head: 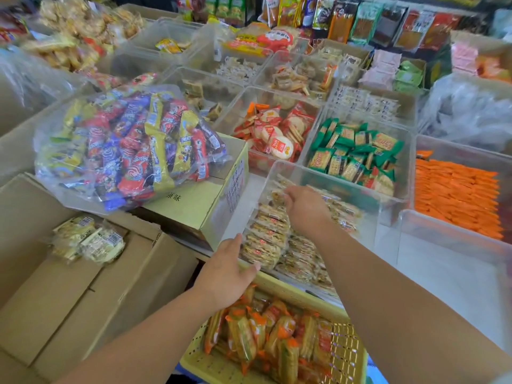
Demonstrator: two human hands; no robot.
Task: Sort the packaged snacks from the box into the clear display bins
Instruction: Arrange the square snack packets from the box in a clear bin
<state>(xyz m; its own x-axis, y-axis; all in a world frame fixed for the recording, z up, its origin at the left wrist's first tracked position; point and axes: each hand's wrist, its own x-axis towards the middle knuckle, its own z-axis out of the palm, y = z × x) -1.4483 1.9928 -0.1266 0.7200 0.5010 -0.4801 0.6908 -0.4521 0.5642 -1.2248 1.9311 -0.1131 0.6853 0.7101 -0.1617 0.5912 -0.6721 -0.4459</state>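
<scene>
Head view: a clear bin [304, 170] sits in the middle of a crowded snack display, and both hands are at it. Inside, clear-wrapped snack packets [266, 239] stand on edge in a row along the bin's left wall, with more lying loose to the right of that row.

The left hand [227, 270] is at the bin's near left corner, flat and open. Its thumb points up and its straight fingers rest against the near end of the row.

The right hand [302, 206] reaches over the bin to the far end of the same row, seen from the back. Its fingers bend down onto the top packet there. Whether they grip it or only press on it cannot be told.

Left of the bin and nearer the camera is an open cardboard box [83, 300], with a few pale packets [86, 239] lying in its far corner. Between that box and the bin stands a closed carton [199, 206], touching the bin's left wall, and on it lies a big clear bag of mixed sweets [124, 145].

Just in front of the bin is a yellow basket [343, 353] holding orange-wrapped packets [277, 333].

Behind the bin are two more bins, one of round crackers in red wrappers [277, 134] and one of green packets [354, 153]. To the right of the bin lies a tray of orange packets [457, 195].
</scene>
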